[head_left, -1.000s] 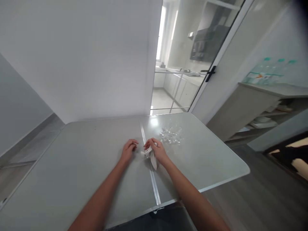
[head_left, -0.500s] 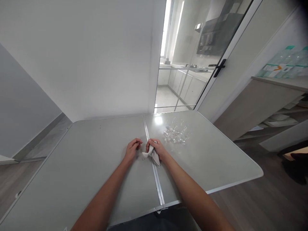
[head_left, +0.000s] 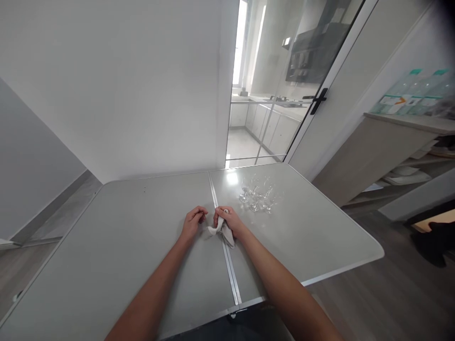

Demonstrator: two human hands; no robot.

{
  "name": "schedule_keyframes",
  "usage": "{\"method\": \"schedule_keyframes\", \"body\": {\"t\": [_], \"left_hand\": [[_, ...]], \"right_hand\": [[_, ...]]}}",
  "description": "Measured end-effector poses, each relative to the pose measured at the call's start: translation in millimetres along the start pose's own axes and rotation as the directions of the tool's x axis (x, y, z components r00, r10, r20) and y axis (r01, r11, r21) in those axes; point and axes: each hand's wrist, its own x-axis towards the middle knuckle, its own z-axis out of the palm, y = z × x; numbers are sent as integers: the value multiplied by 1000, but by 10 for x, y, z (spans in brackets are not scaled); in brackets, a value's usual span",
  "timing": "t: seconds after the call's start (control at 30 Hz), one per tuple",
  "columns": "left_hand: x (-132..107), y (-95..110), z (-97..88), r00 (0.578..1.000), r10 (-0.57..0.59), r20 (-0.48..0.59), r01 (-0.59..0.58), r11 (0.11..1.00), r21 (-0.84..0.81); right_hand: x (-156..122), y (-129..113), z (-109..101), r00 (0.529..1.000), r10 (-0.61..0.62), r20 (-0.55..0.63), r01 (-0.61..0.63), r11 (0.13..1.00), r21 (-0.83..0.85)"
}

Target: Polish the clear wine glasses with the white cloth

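My left hand (head_left: 194, 220) is closed, its fingers curled round what looks like a clear wine glass (head_left: 205, 232), only faintly visible against the tabletop. Close by on the right, my right hand (head_left: 227, 219) grips a crumpled white cloth (head_left: 227, 234), whose loose ends hang below the fingers. The cloth's left end reaches toward the faint glass; whether they touch is hard to tell. Several clear stemmed glasses (head_left: 256, 196) stand in a cluster on the table, beyond my right hand.
The pale grey table (head_left: 149, 255) has a metal seam (head_left: 231, 274) running between my arms. Behind it are a white wall and a glazed door (head_left: 263, 118) with a black handle (head_left: 319, 101). To the right, a shelf unit (head_left: 401, 123) holds plastic bottles (head_left: 401, 94).
The view has shifted slightly. My right hand and the cloth have turned a little, staying close to my left hand. The clustered glasses have not moved.
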Motion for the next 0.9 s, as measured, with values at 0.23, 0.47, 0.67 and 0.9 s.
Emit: {"method": "schedule_keyframes", "body": {"t": [0.23, 0.47, 0.67, 0.9], "left_hand": [[6, 4, -6, 1000, 7, 12, -7, 1000, 3], [12, 2, -5, 1000, 2, -5, -2, 1000, 6], [13, 18, -8, 1000, -6, 7, 6, 1000, 7], [4, 33, -2, 1000, -4, -3, 4, 1000, -1]], "right_hand": [[3, 5, 3, 1000, 11, -1, -11, 1000, 17], [-2, -3, 14, 1000, 21, -20, -21, 999, 42], [-5, -4, 11, 999, 23, -25, -22, 999, 37], [15, 29, -4, 1000, 7, -22, -6, 998, 56]]}}
